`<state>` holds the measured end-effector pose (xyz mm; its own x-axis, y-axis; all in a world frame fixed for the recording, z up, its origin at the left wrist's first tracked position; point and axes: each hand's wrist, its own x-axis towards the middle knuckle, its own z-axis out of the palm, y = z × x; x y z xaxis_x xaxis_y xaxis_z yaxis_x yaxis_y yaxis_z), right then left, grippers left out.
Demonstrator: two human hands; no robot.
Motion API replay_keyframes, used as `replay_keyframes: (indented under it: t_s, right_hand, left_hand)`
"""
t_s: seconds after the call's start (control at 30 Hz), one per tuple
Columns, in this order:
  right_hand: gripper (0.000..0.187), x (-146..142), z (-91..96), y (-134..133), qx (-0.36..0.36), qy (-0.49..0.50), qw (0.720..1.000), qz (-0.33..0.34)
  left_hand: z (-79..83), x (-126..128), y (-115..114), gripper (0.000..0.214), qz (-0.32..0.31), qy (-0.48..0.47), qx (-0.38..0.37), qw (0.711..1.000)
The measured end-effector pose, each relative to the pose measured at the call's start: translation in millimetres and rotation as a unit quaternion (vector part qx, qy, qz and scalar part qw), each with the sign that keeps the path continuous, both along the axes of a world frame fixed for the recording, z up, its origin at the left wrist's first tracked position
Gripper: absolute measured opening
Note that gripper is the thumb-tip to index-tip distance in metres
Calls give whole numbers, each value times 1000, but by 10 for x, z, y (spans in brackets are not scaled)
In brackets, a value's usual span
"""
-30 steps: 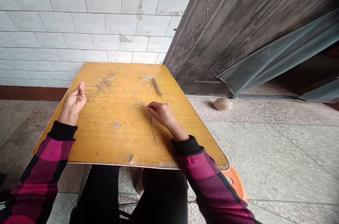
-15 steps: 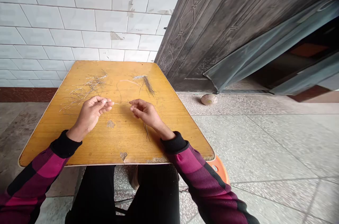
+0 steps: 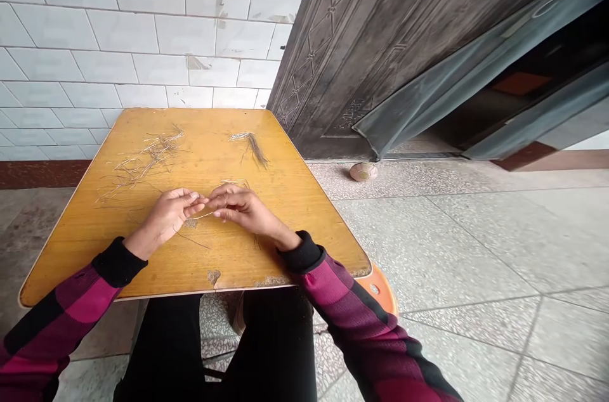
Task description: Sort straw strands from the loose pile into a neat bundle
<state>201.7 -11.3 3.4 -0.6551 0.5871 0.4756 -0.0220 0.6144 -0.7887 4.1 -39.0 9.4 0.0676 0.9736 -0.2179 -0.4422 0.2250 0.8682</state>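
Pale fibre strand [image 3: 203,215] lies nearly level on the yellow wooden tabletop [image 3: 71,250] where the curled fingers of the left hand [image 3: 166,218] and right hand [image 3: 240,208] meet, any grip too fine to tell, a loose tuft [image 3: 250,149] at 1 o'clock.

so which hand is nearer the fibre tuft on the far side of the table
The right hand, just below the tuft; the left hand is farther, below and left of it.

A thin, pale fibre strand [image 3: 204,215], slightly curved

Strands [image 3: 143,161] lie on the table [image 3: 209,142], tiled wall [image 3: 133,34] behind, door [image 3: 380,53] to its right.
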Motion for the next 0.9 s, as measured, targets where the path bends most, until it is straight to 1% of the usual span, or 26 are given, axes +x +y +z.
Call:
replay_keyframes:
  t_s: [0.07, 0.13, 0.2, 0.27, 0.33, 0.37, 0.4, 0.43, 0.47, 0.53, 0.6, 0.67, 0.73, 0.77, 0.83, 0.9]
  right_hand:
    - [15, 2, 25, -22, 66, -12, 998, -17]
    - [15, 11, 52, -40, 82, -4, 996, -41]
    - [14, 26, 69, -46, 45, 20, 996, -81]
    - [18, 42, 73, -38, -38, 45, 992, -109]
    - [23, 52, 67, -26, -118, 56, 984, -118]
    - [24, 55, 63, -21, -133, 56, 982, -125]
    - [25, 58, 61, -19, -124, 52, 981, -140]
    - [24, 63, 60, -18, -92, 46, 982, -161]
    - [23, 70, 62, -20, -41, 37, 981, -186]
    - [20, 97, 70, -24, 83, 8, 968, -236]
    - [19, 143, 78, -22, 194, -28, 941, -277]
    - [18, 194, 81, -14, 274, -64, 910, -306]
    - [20, 236, 78, -3, 329, -99, 884, -317]
    - [22, 249, 74, 1, 350, -115, 876, -312]
    - [26, 258, 64, 3, 376, -143, 867, -293]
    - [27, 251, 55, 1, 377, -163, 869, -277]
  left_hand:
    - [-7, 1, 9, 10, -13, -3, -5, 1000]
    - [8, -7, 5, 8, -33, -3, -2, 999]
    - [40, -27, -5, 7, -50, 2, 7, 999]
    - [74, -58, -12, 11, -57, 9, 20, 998]
    - [101, -93, -10, 14, -60, 13, 26, 998]
    - [111, -111, -6, 15, -61, 12, 27, 998]
    - [119, -127, 0, 16, -62, 10, 25, 998]
    - [127, -140, 6, 17, -63, 6, 24, 998]
    - [134, -152, 13, 18, -61, 2, 22, 998]
    - [149, -168, 25, 19, -60, -6, 17, 998]
    - [165, -177, 34, 23, -73, -10, -6, 997]
    - [180, -184, 39, 30, -99, -13, -38, 994]
    - [189, -190, 38, 34, -121, -15, -53, 991]
    - [191, -193, 35, 33, -127, -14, -48, 991]
    - [187, -200, 27, 25, -127, -12, -23, 992]
    - [173, -211, 22, 18, -119, -6, 3, 993]
